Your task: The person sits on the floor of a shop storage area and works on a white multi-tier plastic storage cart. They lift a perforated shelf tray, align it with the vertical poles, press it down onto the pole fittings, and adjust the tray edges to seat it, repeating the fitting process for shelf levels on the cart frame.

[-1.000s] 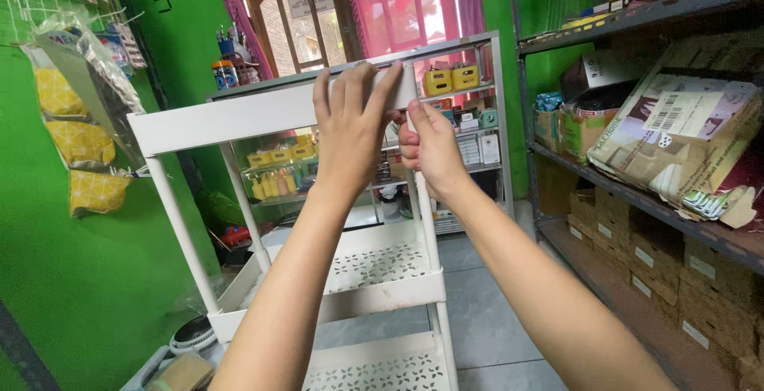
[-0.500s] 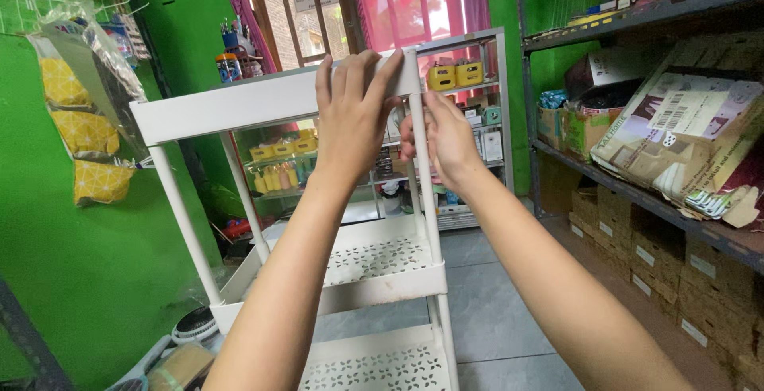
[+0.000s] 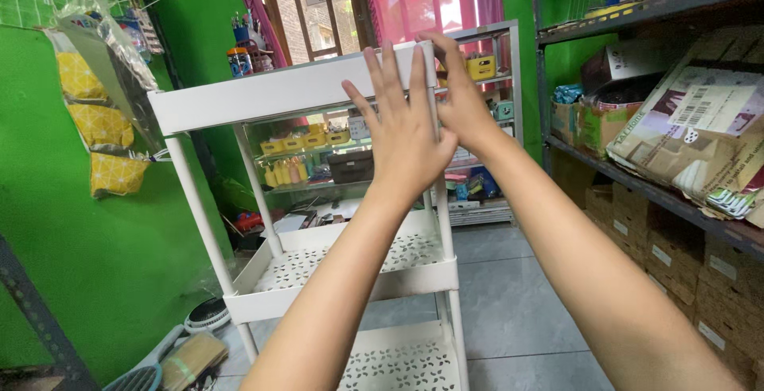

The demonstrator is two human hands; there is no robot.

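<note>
Two bare hands are raised at the near right corner of a white three-tier plastic rack. Compared with half a second earlier, the left hand has been lifted off the top tray: its palm was pressed flat on the corner then, and is now held just in front of it, fingers spread and released, grasping nothing. The right hand has been kept at the same corner, its fingers curled over the top edge of the tray where the right post meets it; whether the edge is truly clamped or only touched cannot be told. The rack itself appears slightly lower and nearer in view than before.

Below the fingers, the middle perforated tray and the bottom tray are seen, both bare. Left of the fingers, the top tray's long front edge runs toward a green wall, where yellow packets in clear bags are hung close by the far corner. Right of the fingers, a strip of grey tiled floor is left open between the rack and a dark metal shelving unit loaded with cardboard boxes. Beyond the fingers, a glass display shelf with small yellow items is seen.
</note>
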